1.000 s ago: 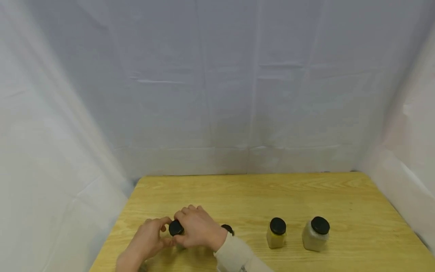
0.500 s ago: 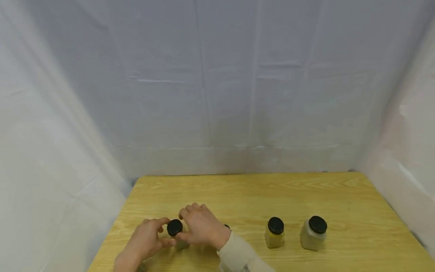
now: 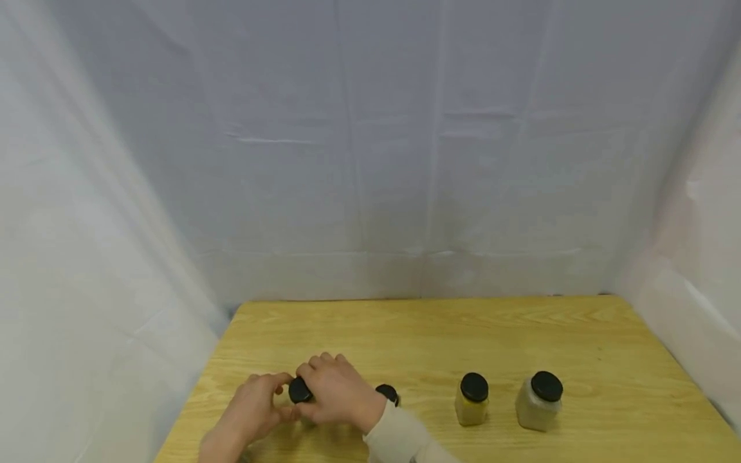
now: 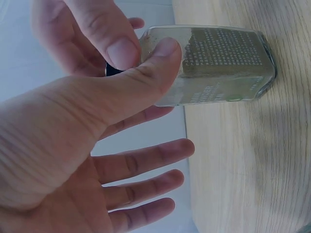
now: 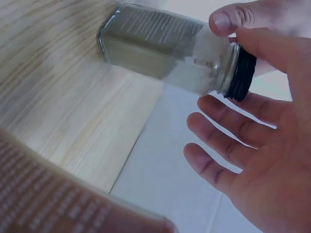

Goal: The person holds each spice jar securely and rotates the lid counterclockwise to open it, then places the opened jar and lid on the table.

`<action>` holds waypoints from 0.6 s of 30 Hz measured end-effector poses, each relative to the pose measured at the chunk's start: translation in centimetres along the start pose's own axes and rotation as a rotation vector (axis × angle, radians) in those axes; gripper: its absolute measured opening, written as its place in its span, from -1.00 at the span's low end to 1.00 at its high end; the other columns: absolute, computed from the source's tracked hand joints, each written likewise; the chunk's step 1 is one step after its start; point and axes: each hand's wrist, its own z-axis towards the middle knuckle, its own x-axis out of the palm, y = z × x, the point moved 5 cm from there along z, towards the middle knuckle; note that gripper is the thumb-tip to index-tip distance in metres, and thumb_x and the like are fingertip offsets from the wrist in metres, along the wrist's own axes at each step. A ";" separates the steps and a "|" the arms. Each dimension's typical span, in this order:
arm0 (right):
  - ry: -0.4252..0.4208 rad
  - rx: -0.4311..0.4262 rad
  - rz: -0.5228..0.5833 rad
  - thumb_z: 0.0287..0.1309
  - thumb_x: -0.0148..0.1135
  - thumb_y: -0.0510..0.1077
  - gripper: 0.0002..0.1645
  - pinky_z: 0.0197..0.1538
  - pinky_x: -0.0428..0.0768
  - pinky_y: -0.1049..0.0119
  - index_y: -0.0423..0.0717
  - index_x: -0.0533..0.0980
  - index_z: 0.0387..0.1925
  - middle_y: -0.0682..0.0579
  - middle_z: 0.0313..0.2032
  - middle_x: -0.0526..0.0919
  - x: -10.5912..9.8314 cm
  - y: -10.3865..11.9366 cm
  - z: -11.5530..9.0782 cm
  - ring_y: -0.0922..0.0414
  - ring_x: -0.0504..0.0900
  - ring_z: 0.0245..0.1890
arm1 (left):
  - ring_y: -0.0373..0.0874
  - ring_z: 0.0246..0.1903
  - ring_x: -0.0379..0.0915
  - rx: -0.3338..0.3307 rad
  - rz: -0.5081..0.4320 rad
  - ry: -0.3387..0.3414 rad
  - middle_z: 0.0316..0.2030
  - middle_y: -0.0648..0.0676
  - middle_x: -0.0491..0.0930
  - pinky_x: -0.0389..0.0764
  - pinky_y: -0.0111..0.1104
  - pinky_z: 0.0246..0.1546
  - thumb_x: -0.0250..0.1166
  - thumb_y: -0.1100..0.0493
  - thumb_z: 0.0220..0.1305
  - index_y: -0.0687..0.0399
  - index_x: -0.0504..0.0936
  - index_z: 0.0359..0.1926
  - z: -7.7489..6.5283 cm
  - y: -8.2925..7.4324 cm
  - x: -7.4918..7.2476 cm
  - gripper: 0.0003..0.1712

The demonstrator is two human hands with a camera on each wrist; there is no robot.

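Observation:
A squarish glass spice jar (image 4: 223,65) with grey-brown powder and printed text stands upright at the table's left side. On its neck sits a black screw lid (image 3: 300,390). My left hand (image 3: 249,408) pinches the jar's upper part between thumb and index finger; in the left wrist view its other fingers extend free below. From the right, my right hand (image 3: 338,389) grips the lid, its thumb and fingertips round the rim. In the right wrist view, glass thread shows just under the lid (image 5: 243,75), and the lower fingers spread away from the jar.
Right of my right hand, another black-lidded jar (image 3: 388,392) is mostly hidden by the wrist. Further right stand a jar with yellow contents (image 3: 471,408) and a wider jar with pale contents (image 3: 535,408). White sheeting (image 3: 393,193) surrounds the wooden table (image 3: 428,321).
Half a second ago my right hand's fingers were spread off the lid to the right; now they are back round it. The left hand stays at the spice jar.

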 end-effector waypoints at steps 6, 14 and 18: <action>0.020 0.025 -0.032 0.21 0.17 0.41 -0.31 -0.08 0.50 0.28 0.15 0.49 0.22 0.18 0.00 0.60 0.0 -0.2 0.0 0.22 0.53 -0.07 | 0.05 -0.19 0.53 0.006 0.016 -0.018 -0.21 0.09 0.69 0.57 -0.03 -0.22 0.63 -0.12 -0.16 0.02 0.68 0.04 0.0 0.0 -0.2 -0.30; 0.025 0.064 -0.036 0.17 0.30 0.34 -0.43 -0.06 0.50 0.28 0.15 0.54 0.09 0.21 -0.04 0.60 -0.5 -0.8 -0.2 0.25 0.52 -0.09 | 0.03 -0.15 0.54 -0.027 -0.018 0.025 -0.16 0.06 0.69 0.59 -0.04 -0.20 0.61 -0.12 -0.14 -0.05 0.68 0.05 -0.2 0.2 -0.4 -0.33; 0.016 0.050 -0.023 0.17 0.36 0.24 -0.56 -0.13 0.47 0.33 0.18 0.58 0.01 0.24 -0.11 0.59 -0.5 -1.0 -0.4 0.28 0.49 -0.16 | 0.01 -0.17 0.54 -0.027 -0.024 0.028 -0.20 0.03 0.68 0.58 -0.05 -0.20 0.61 -0.13 -0.14 -0.08 0.69 0.04 -0.2 0.1 -0.3 -0.35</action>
